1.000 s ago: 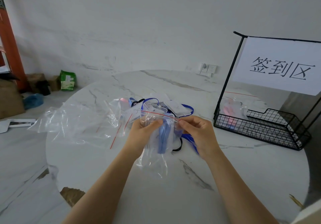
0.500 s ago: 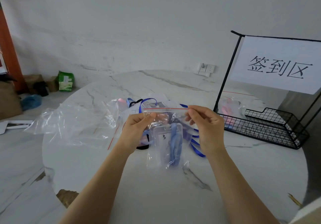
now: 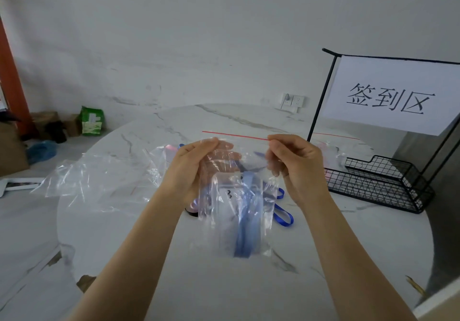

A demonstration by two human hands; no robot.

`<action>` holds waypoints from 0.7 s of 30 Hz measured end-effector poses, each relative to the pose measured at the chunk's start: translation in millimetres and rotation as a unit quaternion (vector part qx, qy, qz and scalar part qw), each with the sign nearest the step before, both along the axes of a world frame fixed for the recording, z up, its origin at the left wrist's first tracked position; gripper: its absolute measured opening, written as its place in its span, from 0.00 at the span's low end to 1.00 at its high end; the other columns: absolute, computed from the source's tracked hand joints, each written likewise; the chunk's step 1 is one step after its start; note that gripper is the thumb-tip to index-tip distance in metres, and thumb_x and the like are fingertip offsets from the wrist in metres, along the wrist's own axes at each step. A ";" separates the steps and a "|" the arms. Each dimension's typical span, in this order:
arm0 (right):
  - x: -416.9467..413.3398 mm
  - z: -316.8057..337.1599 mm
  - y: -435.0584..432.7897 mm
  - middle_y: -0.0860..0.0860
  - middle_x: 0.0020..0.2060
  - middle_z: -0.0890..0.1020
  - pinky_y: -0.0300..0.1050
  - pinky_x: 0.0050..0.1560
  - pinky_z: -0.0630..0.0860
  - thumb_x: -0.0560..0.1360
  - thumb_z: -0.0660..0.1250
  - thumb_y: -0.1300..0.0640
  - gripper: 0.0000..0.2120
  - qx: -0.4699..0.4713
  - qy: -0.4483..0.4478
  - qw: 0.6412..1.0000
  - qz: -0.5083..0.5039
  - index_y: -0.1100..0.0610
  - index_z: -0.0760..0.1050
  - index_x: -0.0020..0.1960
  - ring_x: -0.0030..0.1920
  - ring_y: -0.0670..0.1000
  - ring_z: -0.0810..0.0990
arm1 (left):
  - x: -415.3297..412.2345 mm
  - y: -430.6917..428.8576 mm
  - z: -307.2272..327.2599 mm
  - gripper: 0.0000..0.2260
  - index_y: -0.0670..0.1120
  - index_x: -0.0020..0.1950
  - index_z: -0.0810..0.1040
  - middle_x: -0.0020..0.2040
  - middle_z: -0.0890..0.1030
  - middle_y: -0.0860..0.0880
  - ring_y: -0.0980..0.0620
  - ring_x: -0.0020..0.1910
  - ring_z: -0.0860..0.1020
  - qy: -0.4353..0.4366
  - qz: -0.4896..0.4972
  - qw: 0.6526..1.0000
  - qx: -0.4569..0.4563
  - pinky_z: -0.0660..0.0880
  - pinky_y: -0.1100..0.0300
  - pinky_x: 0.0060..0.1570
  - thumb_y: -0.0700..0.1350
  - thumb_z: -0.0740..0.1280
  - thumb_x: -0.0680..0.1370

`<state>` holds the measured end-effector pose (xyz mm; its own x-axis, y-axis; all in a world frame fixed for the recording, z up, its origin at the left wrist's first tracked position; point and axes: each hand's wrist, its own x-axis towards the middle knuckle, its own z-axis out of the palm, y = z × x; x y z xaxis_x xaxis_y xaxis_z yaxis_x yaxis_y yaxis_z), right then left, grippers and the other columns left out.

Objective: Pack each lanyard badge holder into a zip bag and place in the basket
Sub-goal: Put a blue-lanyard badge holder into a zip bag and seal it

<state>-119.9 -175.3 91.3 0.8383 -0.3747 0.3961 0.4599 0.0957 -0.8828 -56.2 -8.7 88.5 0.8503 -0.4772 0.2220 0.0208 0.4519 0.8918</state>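
Both hands had the zip bag [image 3: 236, 196] pinched up top, left hand [image 3: 189, 169] and right hand [image 3: 296, 164]. Badge holder [image 3: 230, 196] and blue lanyard [image 3: 246, 223] sat inside.

You lift the zip bag [image 3: 236, 221] up off the pile of lanyards [image 3: 282, 215] — a second ago it sat low and crumpled, and now it hangs straight down in front of you. Your left hand [image 3: 191, 169] and right hand [image 3: 296, 164] are higher and farther apart than before. The red zip line [image 3: 236, 135] was short and bent between your fingers; now it is pulled flat and straight. The badge holder [image 3: 231, 196] with the 3 on it and the blue lanyard [image 3: 246, 233] now hang low in the bag — easy to see.
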 end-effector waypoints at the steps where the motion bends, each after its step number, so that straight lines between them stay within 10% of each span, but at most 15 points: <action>1: 3.7 -4.2 -3.2 0.50 0.24 0.79 0.35 0.24 0.69 0.73 0.63 0.71 0.10 -0.003 0.030 1.000 0.007 0.59 0.78 0.41 0.21 0.46 0.72 | 3.9 -2.2 -3.4 0.16 0.39 0.37 0.82 0.35 0.83 0.42 0.46 0.33 0.82 0.016 0.005 1.000 0.010 0.79 0.59 0.33 0.39 0.58 0.78; 8: 23.6 -61.0 -16.2 0.53 0.27 0.80 0.36 0.28 0.74 0.73 0.66 0.68 0.06 -0.014 0.218 0.976 0.007 0.60 0.79 0.43 0.24 0.46 0.76 | 24.6 -15.3 -52.6 0.09 0.37 0.40 0.77 0.33 0.83 0.44 0.46 0.33 0.83 0.161 0.030 0.985 0.059 0.78 0.61 0.29 0.37 0.60 0.78; 21: 31.8 -71.5 -20.2 0.49 0.26 0.81 0.37 0.30 0.73 0.75 0.65 0.63 0.06 0.048 0.287 0.957 0.005 0.61 0.78 0.39 0.25 0.46 0.76 | 34.0 -20.9 -67.3 0.08 0.38 0.43 0.76 0.35 0.83 0.41 0.47 0.32 0.83 0.231 0.032 0.969 0.077 0.80 0.57 0.31 0.39 0.61 0.79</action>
<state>-88.1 -195.5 19.8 0.9109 -0.3776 -0.1665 -0.0996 0.1904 -0.9766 -22.2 -29.6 21.3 0.8713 -0.4170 -0.2586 0.4097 0.3283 0.8511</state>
